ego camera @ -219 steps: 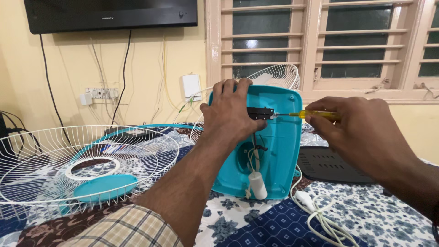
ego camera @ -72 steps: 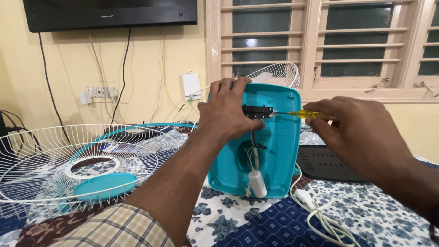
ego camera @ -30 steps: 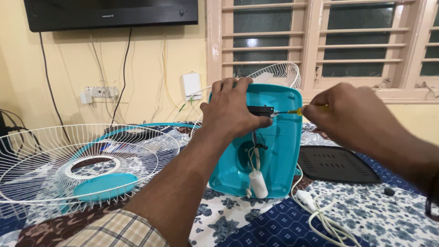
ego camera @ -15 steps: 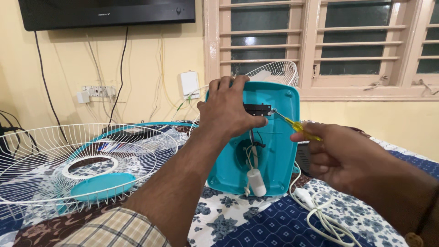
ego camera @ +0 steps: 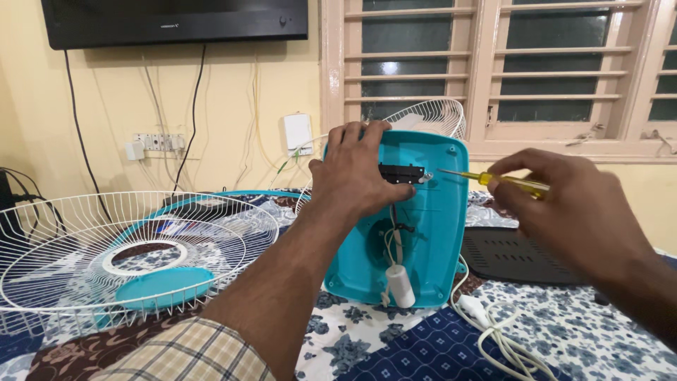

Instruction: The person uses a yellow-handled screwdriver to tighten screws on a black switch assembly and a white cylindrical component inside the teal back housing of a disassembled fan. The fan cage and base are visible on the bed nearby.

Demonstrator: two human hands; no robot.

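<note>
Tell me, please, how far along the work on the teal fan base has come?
Done: the white wire fan guard lies detached. In hand: the left hand steadies the upturned teal plastic fan base; the right hand points a yellow-handled screwdriver at its black switch block. Left: the white capacitor dangles loose.

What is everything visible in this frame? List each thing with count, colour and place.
fan base: one, teal, standing on edge at centre, underside facing the camera
switch block: one, black, near the top of the fan base
capacitor: one, white, hanging on wires at the bottom of the fan base
screwdriver: one, yellow handle, tip next to the switch block
front grille: one, white wire with teal hub, lying at left
rear grille: one, white wire, behind the fan base
black cover: one, lying at right
power cord: one, white, lower right
bedsheet: one, blue floral, underneath
television: one, black, on the wall
left hand: gripping the fan base top
right hand: holding the screwdriver
</note>
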